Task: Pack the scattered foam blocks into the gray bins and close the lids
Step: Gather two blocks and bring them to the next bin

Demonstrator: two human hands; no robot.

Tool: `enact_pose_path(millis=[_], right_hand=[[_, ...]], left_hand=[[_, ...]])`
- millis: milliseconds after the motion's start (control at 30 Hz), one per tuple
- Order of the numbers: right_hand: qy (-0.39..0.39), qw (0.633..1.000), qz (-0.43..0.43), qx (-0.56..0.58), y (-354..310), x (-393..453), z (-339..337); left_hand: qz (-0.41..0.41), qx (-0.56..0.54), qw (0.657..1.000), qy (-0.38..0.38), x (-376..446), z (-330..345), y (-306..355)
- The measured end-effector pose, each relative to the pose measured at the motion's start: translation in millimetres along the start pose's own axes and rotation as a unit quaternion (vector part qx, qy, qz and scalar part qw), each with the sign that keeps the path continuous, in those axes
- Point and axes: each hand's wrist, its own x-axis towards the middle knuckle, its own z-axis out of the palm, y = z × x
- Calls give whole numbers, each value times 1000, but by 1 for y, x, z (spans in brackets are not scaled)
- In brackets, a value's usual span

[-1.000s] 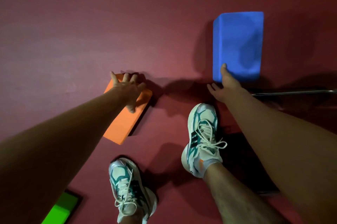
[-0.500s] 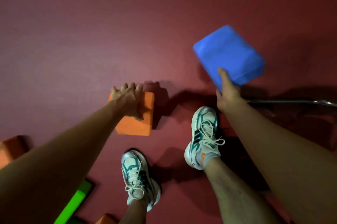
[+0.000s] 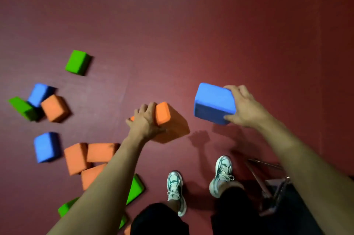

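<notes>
The orange block [image 3: 168,121] is off the red floor [image 3: 191,33] in the person's left hand [image 3: 146,122], fingers curled over its near end, with its long axis running away from that hand toward the lower right. The blue block [image 3: 214,103] hangs beside it in the right hand [image 3: 243,106], thumb under and fingers wrapped over the top edge, one broad face turned up and to the left; its long axis is hard to judge from here. No gray bin shows, so I'd guess the carry comes next: keep both grips firm but not crushing the foam, and step clear of the loose blocks [image 3: 76,158] scattered to the left and the metal frame [image 3: 268,183] by the right shoe [image 3: 220,175].
</notes>
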Motion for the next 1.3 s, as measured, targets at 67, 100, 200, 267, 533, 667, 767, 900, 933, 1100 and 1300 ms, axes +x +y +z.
enact_pose_path(millis=[67,100,200,267,533,667,767,900,933,1100,1300], right_hand=[[-9,996,-84,-41,-43,-11,-35],[-10,990,-126,-60,-63,-15,-45],[-31,965,-240,-103,-120,-28,-54],[-54,936,-318,-139,-157,-36,-51],[-137,795,-538,-244,-261,-93,-8],[-154,716,-628,-263,-304,-133,16],[-160,663,-680,-269,-333,-166,30],[-169,604,-722,-291,-367,-214,59],[-173,589,-732,-296,-376,-228,68],[-194,532,-767,-301,-415,-300,121],[-212,484,-801,-282,-458,-398,196]], left_hand=[[7,12,998,53,-33,-48,-8],[9,16,997,77,-51,-66,-11],[-4,20,993,113,-112,-92,-19],[-37,21,989,139,-156,-91,-28],[-263,-49,938,218,-326,-34,-55],[-350,-75,898,255,-396,-10,-57],[-397,-106,868,279,-444,7,-61],[-443,-135,830,311,-500,35,-64],[-456,-142,820,315,-514,43,-67],[-496,-185,787,318,-592,87,-94],[-537,-183,755,328,-694,130,-140]])
